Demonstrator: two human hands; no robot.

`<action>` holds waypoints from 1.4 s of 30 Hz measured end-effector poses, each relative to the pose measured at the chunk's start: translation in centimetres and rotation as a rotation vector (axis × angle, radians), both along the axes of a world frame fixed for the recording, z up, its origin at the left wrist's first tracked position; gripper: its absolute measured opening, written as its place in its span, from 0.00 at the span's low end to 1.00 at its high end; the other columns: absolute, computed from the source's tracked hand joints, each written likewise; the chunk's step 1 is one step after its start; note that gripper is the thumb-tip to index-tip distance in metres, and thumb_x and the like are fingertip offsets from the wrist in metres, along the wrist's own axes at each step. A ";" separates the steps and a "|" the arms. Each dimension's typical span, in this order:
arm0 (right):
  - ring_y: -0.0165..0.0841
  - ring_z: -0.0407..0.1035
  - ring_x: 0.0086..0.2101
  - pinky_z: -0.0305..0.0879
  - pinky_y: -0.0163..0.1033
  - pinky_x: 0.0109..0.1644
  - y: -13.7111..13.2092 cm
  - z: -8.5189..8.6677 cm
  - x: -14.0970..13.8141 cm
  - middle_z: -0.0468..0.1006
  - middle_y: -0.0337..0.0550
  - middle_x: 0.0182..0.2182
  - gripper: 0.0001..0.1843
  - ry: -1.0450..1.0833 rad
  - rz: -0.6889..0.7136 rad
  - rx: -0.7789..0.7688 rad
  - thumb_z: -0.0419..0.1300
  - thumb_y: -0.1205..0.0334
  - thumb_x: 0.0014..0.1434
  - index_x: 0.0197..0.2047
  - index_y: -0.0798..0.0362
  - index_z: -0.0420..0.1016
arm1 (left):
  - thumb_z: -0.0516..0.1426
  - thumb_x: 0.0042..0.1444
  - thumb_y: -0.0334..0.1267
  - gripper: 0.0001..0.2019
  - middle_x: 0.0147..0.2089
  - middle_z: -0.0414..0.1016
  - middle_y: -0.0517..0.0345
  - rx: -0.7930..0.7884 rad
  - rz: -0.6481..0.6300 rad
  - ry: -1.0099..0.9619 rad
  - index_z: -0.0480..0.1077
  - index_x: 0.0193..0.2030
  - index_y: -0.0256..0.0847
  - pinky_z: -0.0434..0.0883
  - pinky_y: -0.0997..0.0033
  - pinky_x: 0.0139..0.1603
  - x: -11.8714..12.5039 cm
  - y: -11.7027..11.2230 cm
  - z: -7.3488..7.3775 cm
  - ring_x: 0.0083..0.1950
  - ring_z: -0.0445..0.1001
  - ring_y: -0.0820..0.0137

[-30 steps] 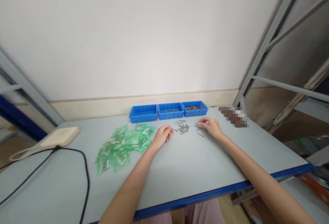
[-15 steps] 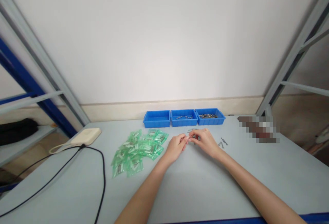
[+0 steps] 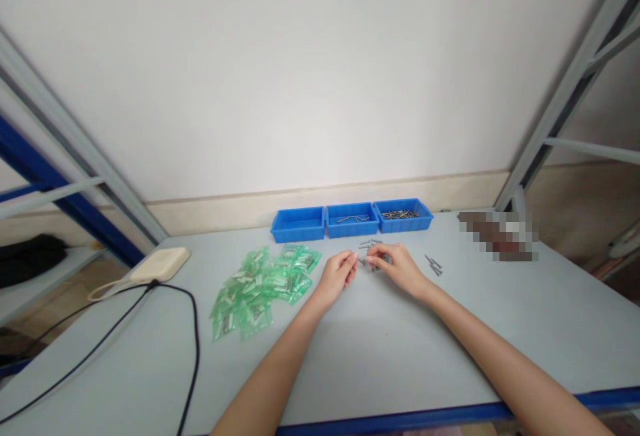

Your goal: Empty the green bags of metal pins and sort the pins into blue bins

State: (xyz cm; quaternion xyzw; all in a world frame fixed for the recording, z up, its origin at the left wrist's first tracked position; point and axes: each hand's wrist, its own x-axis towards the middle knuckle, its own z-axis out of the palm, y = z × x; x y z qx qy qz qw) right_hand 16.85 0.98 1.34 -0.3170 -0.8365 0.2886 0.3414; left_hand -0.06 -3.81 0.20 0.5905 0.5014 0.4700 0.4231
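Left hand point(image 3: 337, 274): half closed, fingers curled, tips turned toward the right hand; any grip too small to tell. Right hand point(image 3: 395, 266): fingertips drawn together, almost touching the left's; hold likewise cannot be told. Loose metal pins point(image 3: 371, 254): small scattered heap under and just beyond both hands, on a grey workbench top point(image 3: 380, 363). Second pin cluster point(image 3: 433, 265): near the right hand. Three blue plastic bins point(image 3: 351, 228): in a row beyond, the middle with bent pins point(image 3: 353, 219), the right with heaped metal pieces point(image 3: 400, 215). Green plastic packets point(image 3: 263, 296): piled left of the left hand.
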 end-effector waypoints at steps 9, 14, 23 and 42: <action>0.32 0.71 0.30 0.61 0.36 0.40 -0.3 -0.2 -0.1 0.78 0.39 0.26 0.16 -0.026 -0.025 0.026 0.52 0.53 0.62 0.30 0.51 0.74 | 0.48 0.52 0.62 0.24 0.16 0.56 0.68 -0.017 -0.008 -0.014 0.60 0.25 0.39 0.52 0.77 0.18 0.0 -0.1 -0.1 0.16 0.54 0.79; 0.33 0.71 0.29 0.62 0.37 0.40 -0.3 0.0 -0.1 0.78 0.39 0.26 0.14 -0.019 -0.049 0.013 0.54 0.53 0.60 0.32 0.51 0.75 | 0.50 0.51 0.61 0.23 0.15 0.55 0.70 -0.002 -0.026 -0.014 0.62 0.29 0.39 0.51 0.77 0.18 -0.1 -0.2 0.1 0.15 0.52 0.79; 0.31 0.70 0.28 0.61 0.35 0.38 -0.2 -0.6 -0.1 0.77 0.38 0.25 0.15 0.006 0.010 -0.017 0.52 0.53 0.62 0.31 0.52 0.74 | 0.47 0.53 0.61 0.25 0.14 0.55 0.68 0.007 -0.022 0.011 0.61 0.23 0.39 0.51 0.76 0.19 -0.1 -0.1 0.1 0.15 0.52 0.79; 0.31 0.70 0.29 0.61 0.35 0.37 -0.6 0.5 0.8 0.78 0.39 0.26 0.15 -0.117 0.125 -0.054 0.52 0.54 0.62 0.31 0.51 0.75 | 0.42 0.55 0.63 0.29 0.14 0.56 0.65 -0.010 0.020 0.182 0.61 0.19 0.39 0.54 0.74 0.22 -0.8 0.1 -0.4 0.17 0.55 0.76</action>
